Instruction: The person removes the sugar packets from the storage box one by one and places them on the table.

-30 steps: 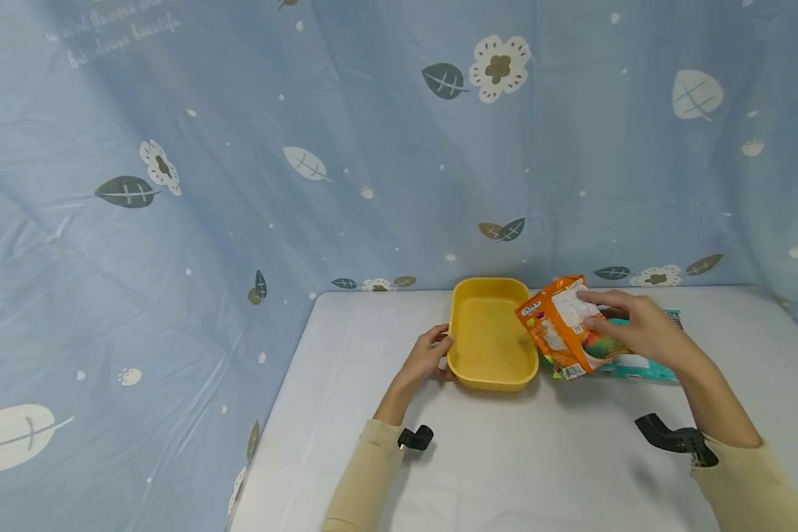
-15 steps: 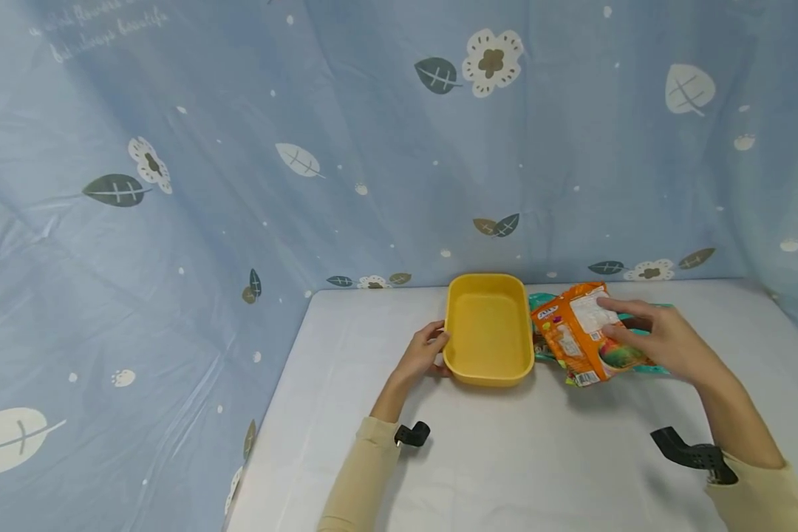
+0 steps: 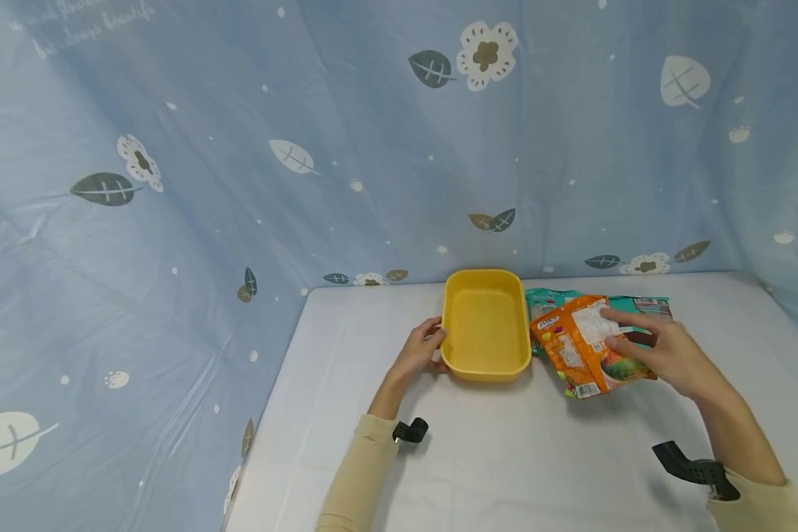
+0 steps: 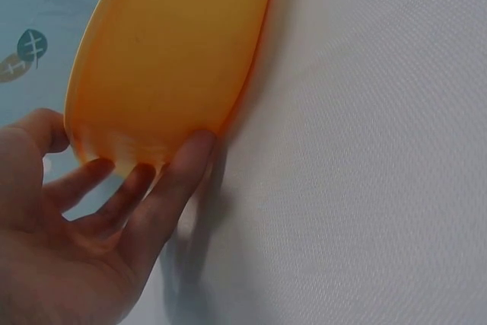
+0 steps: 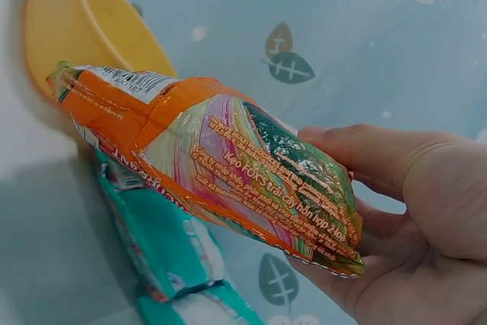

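In the head view my right hand (image 3: 668, 351) pinches an orange bag of Fox's candy (image 3: 575, 351) by its right part, thumb and fingers on opposite faces. The right wrist view has this candy bag (image 5: 221, 161) close up, lifted above the teal packets. To its left stands a deep yellow plastic tray (image 3: 485, 377). My left hand (image 3: 422, 349) holds the tray's left side. From the left wrist view, several fingertips (image 4: 199, 146) lie against the outer wall of the tray (image 4: 171, 51).
Two teal packets, one at the tray's right side (image 3: 545, 297) and one farther right (image 3: 655, 307), lie partly behind the orange bag. A white cloth covers the table (image 3: 492, 458). A blue patterned curtain (image 3: 372, 236) rises along the back and left edges.
My right hand has moved right and nearer to me with the candy bag, away from the tray's rim. More of the teal packets shows. My left hand stays on the tray.
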Demonstrator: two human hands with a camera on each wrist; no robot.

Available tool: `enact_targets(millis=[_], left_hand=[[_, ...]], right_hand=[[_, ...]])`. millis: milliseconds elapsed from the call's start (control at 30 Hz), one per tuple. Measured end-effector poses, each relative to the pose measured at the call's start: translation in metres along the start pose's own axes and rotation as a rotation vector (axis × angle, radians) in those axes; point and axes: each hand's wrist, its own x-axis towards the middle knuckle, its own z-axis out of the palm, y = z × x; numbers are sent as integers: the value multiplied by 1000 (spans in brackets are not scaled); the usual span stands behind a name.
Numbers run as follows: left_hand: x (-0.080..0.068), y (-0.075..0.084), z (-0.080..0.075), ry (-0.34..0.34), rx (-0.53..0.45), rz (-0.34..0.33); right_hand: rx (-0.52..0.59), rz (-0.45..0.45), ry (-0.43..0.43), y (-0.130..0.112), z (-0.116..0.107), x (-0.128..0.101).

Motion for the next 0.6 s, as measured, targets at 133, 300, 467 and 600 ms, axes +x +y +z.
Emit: enact_targets(millis=[133,300,467,600], left_hand=[[0,2,1,3,6,-6],[0,3,1,3,-5,-5],[0,1,1,6,2,-7],[2,-1,0,8,8,-10]], right_hand=[[29,43,-7,7,5,-5],[69,76,-5,13,10,-11],[97,95,-10,19,13,-16],[129,118,-21,24,18,-22]])
